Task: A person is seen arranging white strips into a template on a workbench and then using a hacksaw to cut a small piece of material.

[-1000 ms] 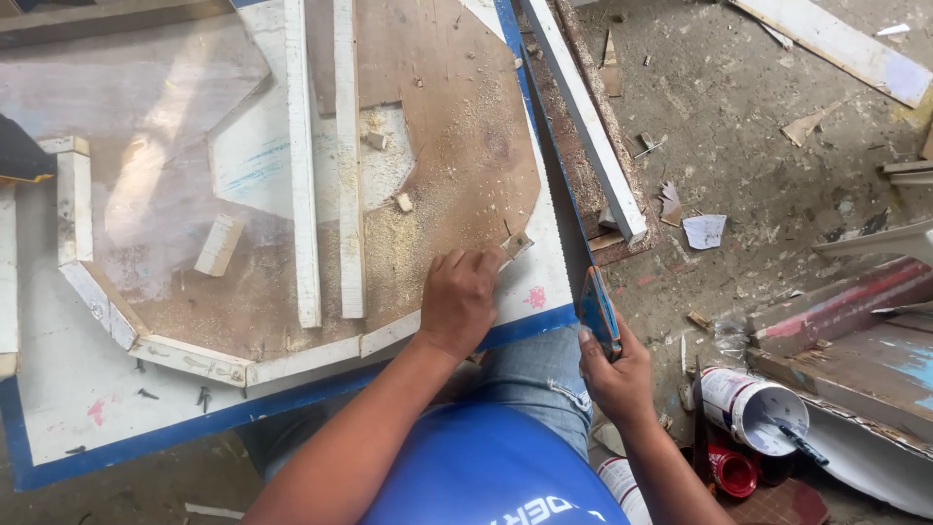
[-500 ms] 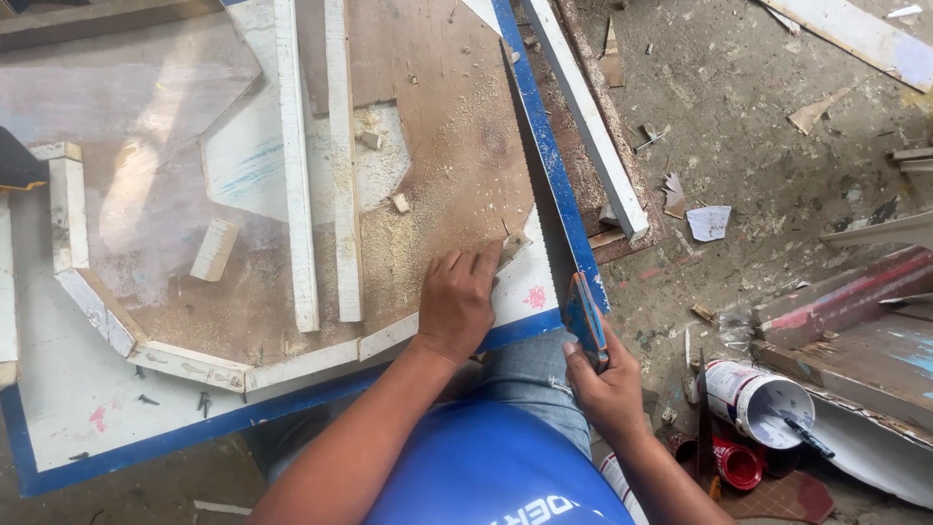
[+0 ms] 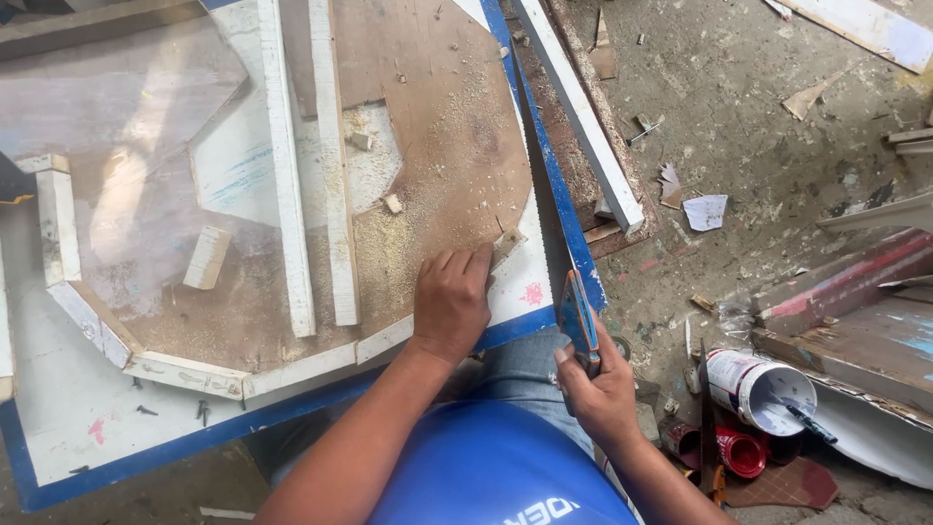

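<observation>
1. Right hand point(image 3: 603, 389) is clenched round the handle of a handsaw point(image 3: 544, 209); the fingers point(image 3: 569, 365) wrap the grip tight, and from them the blade runs up and away along the blue edge of the board point(image 3: 292, 408).
2. Left hand point(image 3: 452, 301) lies flat, palm down, grasping nothing; its fingers point(image 3: 466, 262) press the work down, their tips touching a small wood offcut point(image 3: 508, 243) just beyond them.
3. The change: a second ago the saw hung low, off the board by the knee. Now it is up, the blade lying along the board's right edge close beside the left fingertips.
4. My read: the saw is set for a stroke, the left hand steadying the piece.
5. Out past the left fingers, sawdust point(image 3: 437, 165) dusts the brown panel; farther off, two white strips point(image 3: 301, 165) lie side by side.
6. To the outer side of the right fingers, on the floor, a tipped paint can point(image 3: 758, 389) lies beside a red lid point(image 3: 739, 452), well apart from the bench.
</observation>
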